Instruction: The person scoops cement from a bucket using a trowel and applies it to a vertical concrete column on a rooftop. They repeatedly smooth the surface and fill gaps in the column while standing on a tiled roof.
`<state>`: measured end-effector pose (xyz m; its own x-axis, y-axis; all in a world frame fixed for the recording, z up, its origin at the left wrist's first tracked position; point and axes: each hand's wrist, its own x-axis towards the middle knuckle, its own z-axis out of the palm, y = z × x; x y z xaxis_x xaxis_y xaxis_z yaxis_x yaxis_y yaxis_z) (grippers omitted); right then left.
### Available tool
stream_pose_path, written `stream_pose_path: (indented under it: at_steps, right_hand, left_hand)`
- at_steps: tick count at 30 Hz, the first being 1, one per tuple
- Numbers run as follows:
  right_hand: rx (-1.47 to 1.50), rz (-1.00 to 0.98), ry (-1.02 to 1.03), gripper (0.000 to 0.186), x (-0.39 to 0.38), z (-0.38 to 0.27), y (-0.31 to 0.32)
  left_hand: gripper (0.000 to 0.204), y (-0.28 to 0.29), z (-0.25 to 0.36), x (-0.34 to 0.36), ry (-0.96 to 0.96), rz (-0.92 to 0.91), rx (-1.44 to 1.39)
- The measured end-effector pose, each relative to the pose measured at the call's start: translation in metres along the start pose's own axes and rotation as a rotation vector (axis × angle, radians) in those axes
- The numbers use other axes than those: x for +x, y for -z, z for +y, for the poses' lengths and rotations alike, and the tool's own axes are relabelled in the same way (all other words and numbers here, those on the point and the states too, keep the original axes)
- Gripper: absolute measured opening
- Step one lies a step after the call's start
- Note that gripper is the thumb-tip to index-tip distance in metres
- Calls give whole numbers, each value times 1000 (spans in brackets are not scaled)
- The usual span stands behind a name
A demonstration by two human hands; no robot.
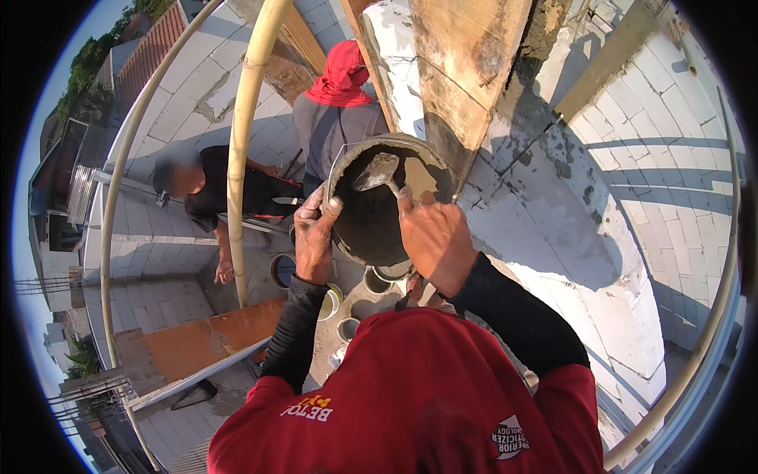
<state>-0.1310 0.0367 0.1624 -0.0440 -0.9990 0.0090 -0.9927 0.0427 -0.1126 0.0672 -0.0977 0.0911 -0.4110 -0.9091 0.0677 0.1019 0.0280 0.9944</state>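
A round bucket point(444, 167) with a mortar-crusted rim is tipped toward me, dark wet mortar and shadow inside. My left hand point(316, 235) grips its left rim, thumb on the near side and fingers around the edge. Closed around the handle of a trowel point(377, 171) is my right hand point(437, 237), at the bucket's right side. The trowel's grey blade, smeared with mortar, lies over the bucket's mouth. My right fingers hide most of the handle. What bears the bucket's weight cannot be made out.
Bamboo poles point(249, 134) rise on the left. A mortar-stained wooden board point(466, 71) stands ahead beside white block walls point(584, 229). Two co-workers are ahead: one in a red head covering point(343, 75), one in a black shirt point(229, 186). Several buckets point(377, 281) stand below; an orange-brown plank point(213, 336) lies left.
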Motion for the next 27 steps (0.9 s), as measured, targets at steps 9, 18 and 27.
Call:
stream_pose_path:
  at_steps: [9, 18, 27]
  right_hand:
    - [189, 60, 132, 51, 3, 6, -47]
    - [162, 59, 81, 44, 25, 19, -60]
    - [17, -77, -182, 39, 70, 1, -79]
  left_hand:
    - [58, 15, 20, 17, -77, 26, -30]
    - [51, 21, 16, 25, -106, 70, 22]
    - [55, 21, 6, 28, -165, 159, 305]
